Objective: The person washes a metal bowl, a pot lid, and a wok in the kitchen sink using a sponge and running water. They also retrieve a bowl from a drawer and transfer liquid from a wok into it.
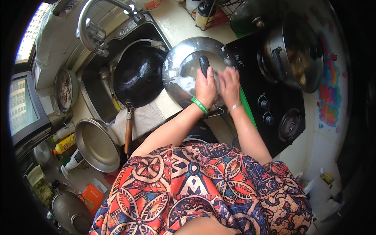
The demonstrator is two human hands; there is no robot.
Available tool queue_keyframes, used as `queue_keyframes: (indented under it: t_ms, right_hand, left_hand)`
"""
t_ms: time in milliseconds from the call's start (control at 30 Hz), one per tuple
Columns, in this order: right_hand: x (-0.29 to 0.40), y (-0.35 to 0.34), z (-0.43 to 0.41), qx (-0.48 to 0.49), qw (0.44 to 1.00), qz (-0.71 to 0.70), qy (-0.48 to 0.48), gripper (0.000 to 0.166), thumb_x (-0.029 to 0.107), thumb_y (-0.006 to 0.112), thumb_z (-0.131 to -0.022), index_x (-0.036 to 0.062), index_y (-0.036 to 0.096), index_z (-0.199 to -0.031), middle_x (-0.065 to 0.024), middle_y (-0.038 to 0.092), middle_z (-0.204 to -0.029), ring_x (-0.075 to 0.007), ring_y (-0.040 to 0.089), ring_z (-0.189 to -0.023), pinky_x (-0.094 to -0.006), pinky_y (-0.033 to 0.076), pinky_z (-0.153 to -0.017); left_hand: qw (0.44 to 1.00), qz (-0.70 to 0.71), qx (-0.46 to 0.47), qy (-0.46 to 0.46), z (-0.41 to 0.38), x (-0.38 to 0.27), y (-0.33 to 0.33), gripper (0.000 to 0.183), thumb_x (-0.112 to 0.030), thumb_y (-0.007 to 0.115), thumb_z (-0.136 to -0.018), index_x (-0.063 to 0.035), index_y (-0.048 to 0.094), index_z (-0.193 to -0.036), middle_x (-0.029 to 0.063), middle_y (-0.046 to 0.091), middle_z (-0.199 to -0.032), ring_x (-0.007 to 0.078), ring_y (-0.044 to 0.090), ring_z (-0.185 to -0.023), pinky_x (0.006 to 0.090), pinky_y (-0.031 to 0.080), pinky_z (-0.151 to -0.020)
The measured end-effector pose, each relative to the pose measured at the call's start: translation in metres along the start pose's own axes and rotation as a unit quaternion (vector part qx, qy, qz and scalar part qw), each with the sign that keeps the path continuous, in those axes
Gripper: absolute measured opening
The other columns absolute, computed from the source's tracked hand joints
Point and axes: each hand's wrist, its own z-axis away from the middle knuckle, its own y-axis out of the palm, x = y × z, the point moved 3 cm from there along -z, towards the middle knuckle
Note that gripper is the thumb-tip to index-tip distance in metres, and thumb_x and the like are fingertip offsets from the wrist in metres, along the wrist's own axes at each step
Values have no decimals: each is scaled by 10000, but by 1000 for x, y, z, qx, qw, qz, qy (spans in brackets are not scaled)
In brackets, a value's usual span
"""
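A large round stainless steel pot lid [175,66] with a glossy rim and white suds on it lies on the counter before me. My left hand [206,86] is wrapped around its black handle [204,62], near the middle of the lid. A green wristband circles that wrist. My right hand [230,85] is over the lid's right side, close to the left hand. Its fingers are blurred, and whether anything is under them cannot be told. A black wok [139,76] with a wooden handle [128,130] rests across the sink, left of the lid.
A curved faucet [88,29] rises over the dark sink [88,85], which holds a ladle [104,73]. Right of my hands is a black stove [252,79] with a lidded pot [274,55]. A steel basin [95,145] and several bottles are at left. A bottle rack [202,17] stands behind.
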Motion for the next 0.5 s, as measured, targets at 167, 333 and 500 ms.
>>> queue_keyframes:
  t_ms: [167,333,500]
  right_hand:
    - [-19,10,-73,0,999,-33,-3,161,18,630,-833,49,640,-990,-135,579,-982,-341,548,-917,-420,455,-814]
    - [-6,2,16,-11,1000,-5,15,121,53,639,-832,77,608,-947,-116,561,-988,-330,536,-927,-428,444,-823]
    - [-16,27,-87,54,998,30,-16,182,56,595,-845,70,603,-1026,-118,578,-1034,-335,527,-1005,-421,406,-853]
  left_hand:
    - [1000,6,10,-18,-1,-5,3,353,-353,482,-1006,-4,460,-964,130,548,-550,268,560,-476,412,431,-479]
    - [1000,-15,-13,-1,-12,7,-3,368,-343,482,-1004,23,467,-966,206,580,-652,332,589,-571,437,449,-548]
    - [991,-66,-40,106,-6,-4,8,359,-314,479,-1004,45,476,-989,301,612,-828,471,594,-743,506,452,-660]
